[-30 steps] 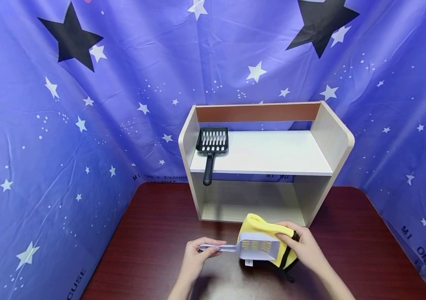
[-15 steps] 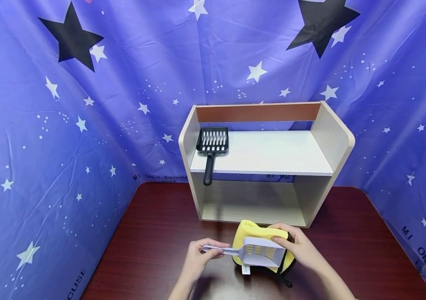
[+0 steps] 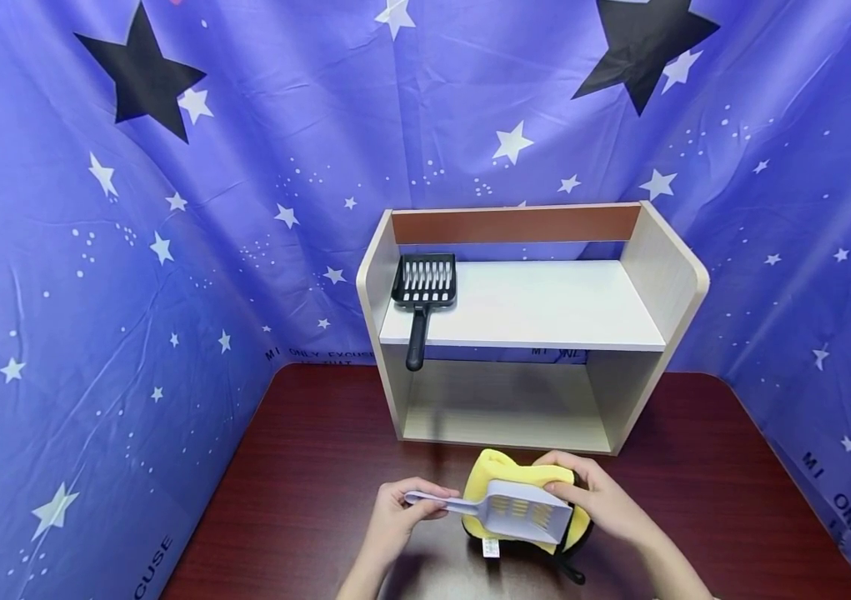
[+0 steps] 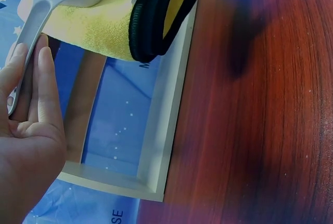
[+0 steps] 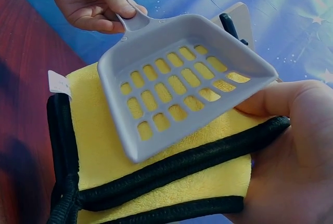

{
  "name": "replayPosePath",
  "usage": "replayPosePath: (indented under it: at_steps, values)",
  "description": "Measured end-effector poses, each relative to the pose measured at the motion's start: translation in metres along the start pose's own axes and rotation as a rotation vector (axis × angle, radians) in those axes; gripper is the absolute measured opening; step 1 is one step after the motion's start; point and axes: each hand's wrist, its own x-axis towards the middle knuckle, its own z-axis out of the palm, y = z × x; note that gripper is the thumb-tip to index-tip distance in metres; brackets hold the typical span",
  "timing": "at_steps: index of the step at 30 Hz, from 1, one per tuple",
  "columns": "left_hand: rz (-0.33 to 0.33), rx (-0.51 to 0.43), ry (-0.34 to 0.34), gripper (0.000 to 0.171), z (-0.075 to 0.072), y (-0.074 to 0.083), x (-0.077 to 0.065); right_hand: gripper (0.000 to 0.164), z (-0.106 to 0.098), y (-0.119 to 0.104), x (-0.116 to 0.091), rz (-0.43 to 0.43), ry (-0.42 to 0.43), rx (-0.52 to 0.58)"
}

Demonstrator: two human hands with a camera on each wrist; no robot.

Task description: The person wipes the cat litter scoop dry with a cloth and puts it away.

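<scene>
My left hand [image 3: 401, 518] pinches the handle of a pale grey slotted litter scoop [image 3: 526, 510], its pan pointing right. Behind the pan is a folded yellow cloth [image 3: 479, 479] with black edging and a small white tag; yellow shows through the slots. My right hand [image 3: 598, 498] grips the cloth at its right side, thumb in front by the pan's far corner. In the right wrist view the cloth [image 5: 86, 130] lies against the back of the scoop [image 5: 177, 86]. The left wrist view shows the thumb and fingers of my left hand [image 4: 36, 114] on the handle.
Behind the hands stands a small two-level wooden shelf [image 3: 530, 344] on a dark red table [image 3: 305, 467]. A black slotted litter scoop [image 3: 425, 287] lies at the left of its upper board, handle jutting over the front edge. A blue star-patterned curtain [image 3: 245, 208] hangs around the table.
The cloth and my right hand have shifted down and slightly left. The grey scoop has moved a little down and right, its pan now tilting down to the right. Both hands keep their holds.
</scene>
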Motion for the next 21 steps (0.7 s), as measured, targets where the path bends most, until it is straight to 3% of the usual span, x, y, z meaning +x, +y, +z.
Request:
replayPosePath:
  at_steps: [8, 21]
  values:
    - [-0.041, 0.001, 0.017, 0.023, -0.0018, 0.0010, 0.0010, 0.021, 0.0001, 0.0002, -0.0013, -0.024, 0.022, -0.027]
    - [0.014, 0.007, 0.022, 0.022, -0.0052, 0.0015, 0.0012, 0.021, -0.0027, 0.0024, -0.0058, -0.008, 0.047, -0.006]
